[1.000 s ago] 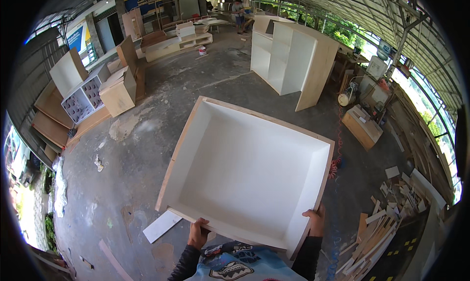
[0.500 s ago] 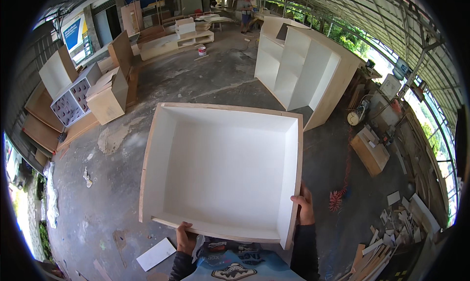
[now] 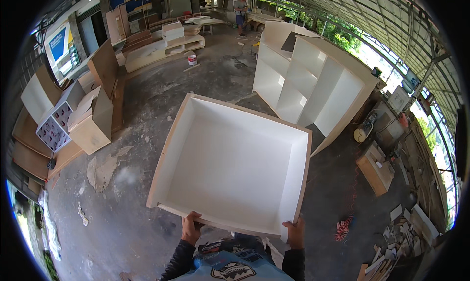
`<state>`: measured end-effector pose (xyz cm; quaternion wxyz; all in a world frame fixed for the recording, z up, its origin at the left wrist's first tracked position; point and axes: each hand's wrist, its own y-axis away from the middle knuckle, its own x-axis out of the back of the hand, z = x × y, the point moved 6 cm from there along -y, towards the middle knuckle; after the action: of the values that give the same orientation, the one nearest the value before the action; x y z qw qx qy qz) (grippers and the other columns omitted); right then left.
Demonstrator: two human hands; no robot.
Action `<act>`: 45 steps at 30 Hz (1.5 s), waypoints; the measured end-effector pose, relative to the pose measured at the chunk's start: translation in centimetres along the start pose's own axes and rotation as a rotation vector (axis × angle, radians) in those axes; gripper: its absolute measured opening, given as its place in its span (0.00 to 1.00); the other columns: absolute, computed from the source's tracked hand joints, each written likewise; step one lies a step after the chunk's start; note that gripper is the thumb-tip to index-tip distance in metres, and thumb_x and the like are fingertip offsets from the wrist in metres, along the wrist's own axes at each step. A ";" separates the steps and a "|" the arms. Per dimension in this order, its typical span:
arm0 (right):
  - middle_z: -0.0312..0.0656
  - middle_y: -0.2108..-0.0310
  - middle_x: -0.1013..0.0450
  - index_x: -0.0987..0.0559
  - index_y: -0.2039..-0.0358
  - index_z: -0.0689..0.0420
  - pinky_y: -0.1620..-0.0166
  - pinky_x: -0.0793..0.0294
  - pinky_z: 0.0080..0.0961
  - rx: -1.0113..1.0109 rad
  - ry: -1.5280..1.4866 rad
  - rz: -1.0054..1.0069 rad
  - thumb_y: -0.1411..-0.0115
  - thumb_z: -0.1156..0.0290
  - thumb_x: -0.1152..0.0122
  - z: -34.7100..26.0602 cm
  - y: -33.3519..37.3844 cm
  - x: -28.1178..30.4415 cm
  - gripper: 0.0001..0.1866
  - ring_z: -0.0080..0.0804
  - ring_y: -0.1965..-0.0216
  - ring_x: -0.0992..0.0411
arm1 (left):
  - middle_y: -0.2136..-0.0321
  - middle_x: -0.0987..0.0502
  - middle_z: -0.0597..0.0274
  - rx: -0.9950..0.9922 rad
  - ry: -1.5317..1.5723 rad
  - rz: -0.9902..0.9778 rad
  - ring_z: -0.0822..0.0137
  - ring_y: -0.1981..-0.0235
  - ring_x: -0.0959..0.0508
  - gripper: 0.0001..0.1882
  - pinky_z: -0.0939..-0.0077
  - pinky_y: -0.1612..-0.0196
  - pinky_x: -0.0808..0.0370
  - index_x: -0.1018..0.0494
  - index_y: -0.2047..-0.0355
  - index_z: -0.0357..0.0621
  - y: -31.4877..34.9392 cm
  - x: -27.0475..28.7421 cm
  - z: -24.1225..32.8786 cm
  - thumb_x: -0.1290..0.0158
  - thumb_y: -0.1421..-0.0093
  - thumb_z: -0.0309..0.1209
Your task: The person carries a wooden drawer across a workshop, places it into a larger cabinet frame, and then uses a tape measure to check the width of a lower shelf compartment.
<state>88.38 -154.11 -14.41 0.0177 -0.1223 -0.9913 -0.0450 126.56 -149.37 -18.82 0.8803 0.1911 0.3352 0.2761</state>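
A large open wooden drawer box [image 3: 230, 158], white inside with bare wood edges, is held out in front of my body, its hollow side facing me. On its near edge, left of the middle, my left hand [image 3: 191, 228] is closed, thumb over the rim. At the near right corner my right hand [image 3: 295, 233] grips the side, thumb on the inner face. The fingers beneath the box are partly hidden. Beyond it stands a tall cabinet [image 3: 303, 80] with white shelves; the box's far right part overlaps its lower end in view.
Cabinet boxes and boards [image 3: 93, 119] stand at the left. A paint bucket [image 3: 192, 60] sits on the concrete floor [image 3: 117, 183]. A coiled red hose [image 3: 343, 228] and a pile of wood offcuts [image 3: 401, 237] lie at the right. Another person [image 3: 241, 14] stands far back.
The drawer box has turned clockwise, its right side now nearer me. My right hand has slid down to the near right corner. The tall cabinet appears larger and closer.
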 end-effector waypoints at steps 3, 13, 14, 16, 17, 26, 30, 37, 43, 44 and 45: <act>0.43 0.71 0.28 0.28 0.65 0.68 0.65 0.30 0.25 -0.015 0.034 0.093 0.60 0.79 0.44 -0.1 -6.0 -2.1 0.18 0.31 0.70 0.29 | 0.69 0.30 0.53 0.037 -0.049 -0.042 0.57 0.69 0.26 0.20 0.62 0.66 0.24 0.33 0.62 0.35 -7.3 -4.7 1.5 0.48 0.57 0.28; 0.43 0.73 0.28 0.28 0.64 0.69 0.65 0.30 0.25 -0.057 0.020 0.044 0.62 0.81 0.49 -1.7 -31.4 -10.6 0.20 0.32 0.70 0.29 | 0.68 0.27 0.46 -0.684 -0.917 -0.405 0.53 0.65 0.22 0.17 0.64 0.70 0.20 0.34 0.67 0.38 -28.8 -20.7 8.7 0.49 0.57 0.09; 0.42 0.74 0.28 0.27 0.65 0.68 0.65 0.31 0.25 -0.068 0.052 0.046 0.62 0.80 0.48 -2.1 -33.8 -11.9 0.19 0.31 0.71 0.30 | 0.68 0.27 0.46 -0.736 -0.970 -0.420 0.52 0.66 0.22 0.12 0.62 0.68 0.20 0.33 0.66 0.36 -30.3 -22.4 10.2 0.49 0.53 0.16; 0.41 0.73 0.28 0.27 0.64 0.68 0.65 0.30 0.24 -0.079 0.061 0.051 0.62 0.79 0.47 -2.0 -37.8 -14.0 0.19 0.30 0.71 0.30 | 0.68 0.27 0.45 -0.414 -0.597 -0.355 0.52 0.67 0.22 0.10 0.62 0.68 0.20 0.33 0.66 0.35 -35.0 -23.6 10.8 0.50 0.51 0.21; 0.42 0.73 0.28 0.27 0.64 0.68 0.65 0.30 0.24 -0.080 0.063 0.058 0.63 0.80 0.47 -2.0 -39.7 -14.8 0.20 0.30 0.71 0.30 | 0.67 0.28 0.45 -0.309 -0.509 -0.330 0.51 0.66 0.22 0.10 0.61 0.68 0.20 0.33 0.66 0.35 -37.3 -24.3 10.9 0.51 0.50 0.24; 0.47 0.70 0.25 0.28 0.56 0.69 0.63 0.29 0.25 -0.093 0.161 0.135 0.61 0.82 0.49 -2.1 -57.7 -25.3 0.25 0.32 0.68 0.27 | 0.65 0.29 0.43 -0.091 -0.300 -0.401 0.51 0.66 0.23 0.10 0.59 0.66 0.19 0.34 0.66 0.34 -60.0 -32.5 13.9 0.52 0.48 0.24; 0.46 0.72 0.26 0.27 0.61 0.70 0.65 0.29 0.25 -0.088 0.170 0.213 0.63 0.82 0.47 -2.8 -65.5 -30.0 0.22 0.32 0.70 0.28 | 0.66 0.29 0.45 0.198 -0.255 -0.297 0.56 0.66 0.22 0.15 0.63 0.67 0.18 0.37 0.63 0.37 -71.2 -36.0 16.1 0.51 0.50 0.11; 0.50 0.72 0.25 0.26 0.59 0.65 0.66 0.28 0.29 -0.098 0.208 0.301 0.62 0.80 0.46 -3.2 -78.6 -35.7 0.23 0.37 0.72 0.26 | 0.66 0.33 0.48 0.075 -0.566 -0.463 0.50 0.69 0.24 0.17 0.56 0.70 0.19 0.36 0.61 0.38 -87.3 -44.8 20.1 0.46 0.52 0.28; 0.49 0.74 0.25 0.25 0.61 0.64 0.66 0.28 0.29 -0.121 0.289 0.331 0.62 0.79 0.45 -2.5 -89.4 -37.9 0.22 0.37 0.72 0.26 | 0.67 0.35 0.46 0.417 -0.397 -0.232 0.45 0.71 0.26 0.18 0.51 0.73 0.19 0.36 0.63 0.37 -97.1 -51.7 19.8 0.48 0.53 0.32; 0.48 0.74 0.25 0.25 0.63 0.66 0.67 0.29 0.28 -0.113 0.305 0.347 0.63 0.79 0.45 -2.1 -90.9 -37.9 0.21 0.35 0.73 0.27 | 0.67 0.35 0.46 0.432 -0.402 -0.227 0.45 0.71 0.26 0.17 0.51 0.73 0.19 0.36 0.64 0.37 -98.5 -52.7 19.4 0.48 0.53 0.32; 0.47 0.75 0.25 0.25 0.65 0.67 0.68 0.29 0.28 -0.104 0.313 0.357 0.63 0.79 0.44 -1.9 -92.6 -38.3 0.20 0.34 0.74 0.28 | 0.67 0.35 0.47 0.438 -0.408 -0.216 0.45 0.71 0.26 0.17 0.51 0.74 0.19 0.36 0.64 0.37 -99.9 -53.6 19.6 0.49 0.53 0.32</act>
<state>102.98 -252.92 -22.18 0.1722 -0.2877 -0.9356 -0.1107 142.55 -262.67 -31.20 0.8914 0.3909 0.2218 0.0580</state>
